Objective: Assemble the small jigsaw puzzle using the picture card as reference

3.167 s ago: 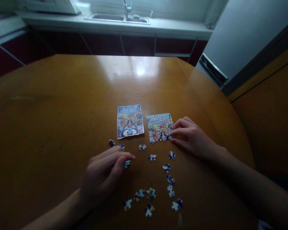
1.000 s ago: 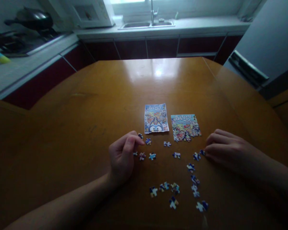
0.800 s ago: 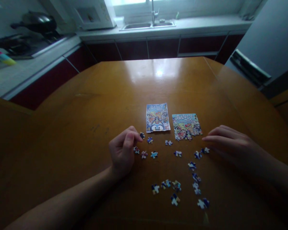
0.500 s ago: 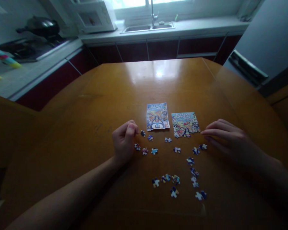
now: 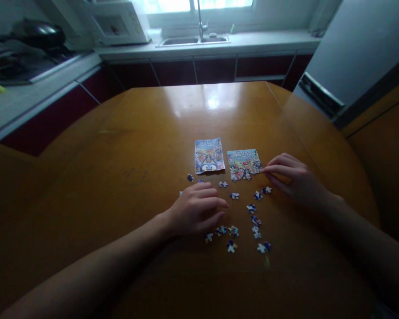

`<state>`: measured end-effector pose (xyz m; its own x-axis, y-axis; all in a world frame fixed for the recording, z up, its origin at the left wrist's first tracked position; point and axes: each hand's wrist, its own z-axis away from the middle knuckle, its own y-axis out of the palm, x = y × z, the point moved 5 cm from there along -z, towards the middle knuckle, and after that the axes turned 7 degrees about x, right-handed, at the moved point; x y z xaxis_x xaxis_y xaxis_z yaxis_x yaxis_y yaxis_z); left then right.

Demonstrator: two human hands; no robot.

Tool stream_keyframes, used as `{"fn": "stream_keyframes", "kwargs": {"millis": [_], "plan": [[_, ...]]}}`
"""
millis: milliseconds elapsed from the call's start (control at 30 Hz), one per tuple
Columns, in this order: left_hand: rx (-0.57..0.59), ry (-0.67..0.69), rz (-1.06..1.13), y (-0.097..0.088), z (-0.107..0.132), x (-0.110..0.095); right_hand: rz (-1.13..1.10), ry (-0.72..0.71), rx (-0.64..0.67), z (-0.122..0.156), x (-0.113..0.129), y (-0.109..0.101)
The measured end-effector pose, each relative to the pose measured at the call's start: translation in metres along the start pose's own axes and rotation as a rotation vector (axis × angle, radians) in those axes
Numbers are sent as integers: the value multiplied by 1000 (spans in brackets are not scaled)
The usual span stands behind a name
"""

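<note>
Over the loose puzzle pieces, palm down, reaches my left hand. Its fingers are stretched out and its thumb stands apart, with nothing seen between them; it hides some of the pieces. My right hand has its fingertips drawn together at the lower right edge of the partly assembled jigsaw puzzle. The puzzle's bottom edge is uneven. To its left lies a printed picture sheet with a similar design. Single puzzle pieces are scattered below both, with another group nearer me and a column on the right.
All of this lies on a large brown wooden table. Beyond it run a counter with a sink, a microwave and a dark pan on the stove. A refrigerator stands at the right.
My left hand has gone from a closed fist to open and moved right over the pieces. My right hand stays by the puzzle's edge. The whole view has shifted somewhat.
</note>
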<state>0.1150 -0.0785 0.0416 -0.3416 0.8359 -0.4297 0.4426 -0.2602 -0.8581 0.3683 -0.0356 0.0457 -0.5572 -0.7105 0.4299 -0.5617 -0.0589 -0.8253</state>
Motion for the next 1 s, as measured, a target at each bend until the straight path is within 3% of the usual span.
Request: {"fn": "stream_keyframes", "kwargs": {"millis": [167, 267, 600, 833, 1000], "plan": [[222, 58, -86, 10, 2, -7, 17, -14, -21, -1, 3, 0], [275, 54, -33, 8, 4, -11, 26, -35, -21, -2, 6, 1], [327, -166, 32, 19, 9, -14, -3, -113, 2, -1, 16, 5], [220, -253, -6, 14, 3, -5, -82, -213, 101, -1, 52, 35], [209, -297, 26, 14, 2, -3, -77, -223, 118, 0, 57, 43]]}}
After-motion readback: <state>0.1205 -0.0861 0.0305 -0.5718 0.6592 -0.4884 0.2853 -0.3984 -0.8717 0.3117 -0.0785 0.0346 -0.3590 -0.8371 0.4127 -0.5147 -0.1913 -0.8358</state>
